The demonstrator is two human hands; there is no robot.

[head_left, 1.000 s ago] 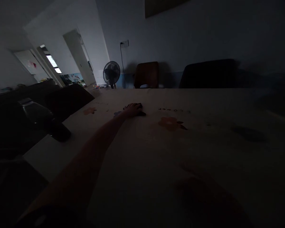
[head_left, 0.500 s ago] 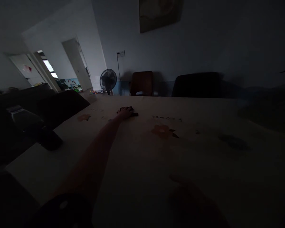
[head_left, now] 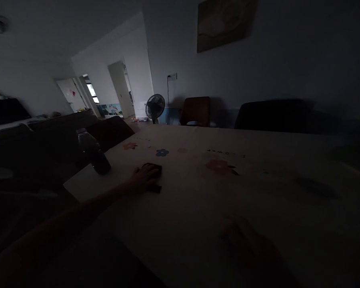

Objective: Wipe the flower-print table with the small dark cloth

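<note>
In the dim head view, my left hand (head_left: 142, 179) lies over a small dark, cloth-like object (head_left: 156, 171) on the table. Its fingers rest on top and grip it, and a dark flap (head_left: 154, 188) sticks out below them. What exactly the object is cannot be made out in this light. Nearer to me, on the right, my right hand (head_left: 243, 236) is low over the table, very dark, with its fingers loosely extended and nothing visible in them. Under both is a pale tablecloth (head_left: 186, 216) printed with flowers and letters.
A bottle (head_left: 96, 154) with dark contents stands near the table's left edge. Behind the far edge are a brown chair (head_left: 195, 110), a dark chair (head_left: 270, 116) and a fan (head_left: 155, 107). A dim dark shape (head_left: 315, 187) lies at the right of the table.
My left hand has drawn the dark object from near the far edge toward me, uncovering a blue printed flower. My right hand stays low at the right. The view has turned left.
</note>
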